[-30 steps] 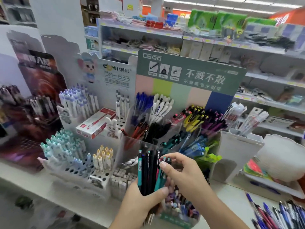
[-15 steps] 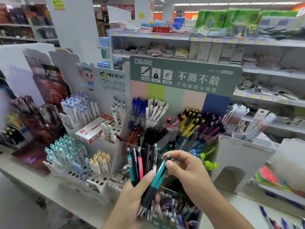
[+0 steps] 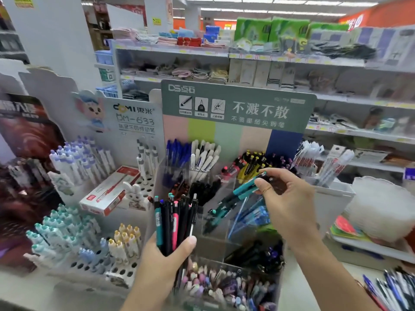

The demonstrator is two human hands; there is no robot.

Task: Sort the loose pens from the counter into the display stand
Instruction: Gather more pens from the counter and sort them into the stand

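A tiered display stand (image 3: 233, 122), its green header reading "DS", is filling the centre. The left hand (image 3: 166, 259) is gripping an upright pen bundle (image 3: 177, 221) lower centre. The right hand (image 3: 289, 205) is pinching teal pens (image 3: 246, 188), tips slanting down-left over a middle compartment.

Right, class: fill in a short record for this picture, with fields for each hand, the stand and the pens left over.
left hand: grips a bundle of pens, upright
right hand: pinches teal pens, tilted over the stand
display stand: clear compartments, pens grouped by colour
matching slot: teal pens in stand, just below those held
loose pens: on the counter, far right
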